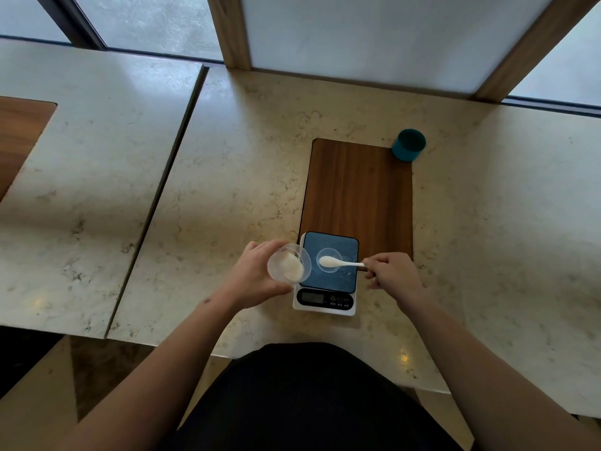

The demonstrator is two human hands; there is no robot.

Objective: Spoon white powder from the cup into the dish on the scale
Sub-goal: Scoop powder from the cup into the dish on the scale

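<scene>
Head view shows the powder (291, 265) in two places: a white heap low in the tilted cup (287, 262), and a spoonful on the spoon (338, 262). The spoon's bowl hangs right over the small clear dish (329, 260), which sits in the middle of the scale (328, 271).

Your right hand (392, 275) is closed on the end of the spoon's handle, pinching it. Your left hand (257, 275) is wrapped around the cup, holding it up just beside the scale's left edge, with its mouth tipped toward you.

To do this step well, I think you should bring the spoon down close to the dish before you turn it. Roll the handle slowly in your fingers so the powder slides off bit by bit. A fast flip could throw some over the rim, and the dish is small. Try not to lean on the dish or the scale, or the number may jump. Keep the cup steady so nothing spills out of it.

The scale's screen is too small to read. Its back half rests on a wood board (357, 187). A teal pot (409, 145) stands well apart at the board's far corner.
</scene>
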